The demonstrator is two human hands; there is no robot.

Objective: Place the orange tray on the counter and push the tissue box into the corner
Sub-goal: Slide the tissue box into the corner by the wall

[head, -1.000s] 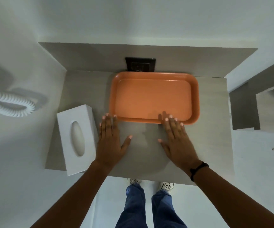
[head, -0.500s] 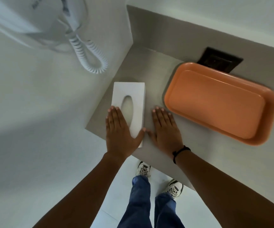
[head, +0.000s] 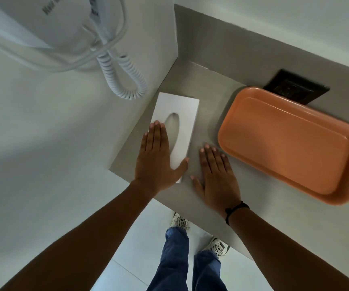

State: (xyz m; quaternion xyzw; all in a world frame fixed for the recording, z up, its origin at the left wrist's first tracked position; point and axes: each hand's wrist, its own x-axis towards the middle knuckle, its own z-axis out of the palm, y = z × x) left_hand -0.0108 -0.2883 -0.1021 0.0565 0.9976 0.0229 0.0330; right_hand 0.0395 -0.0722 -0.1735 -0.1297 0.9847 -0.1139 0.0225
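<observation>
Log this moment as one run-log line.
orange tray: on counter | tissue box: short of corner | left hand: flat on box | right hand: flat on counter

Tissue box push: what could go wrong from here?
1. The left hand lies flat on the white cardboard tissue box, partly over its oval slot; pressing down could dent the top.
2. It pushes on the left half, so the box may skew.
3. The coiled white cord hangs near the corner and might snag.

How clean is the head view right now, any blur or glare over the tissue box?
Head view: tissue box sharp, no glare; wall unit upper left smeared by motion blur; wide-angle bending at the edges; orange tray casts a soft shadow leftward.
</observation>
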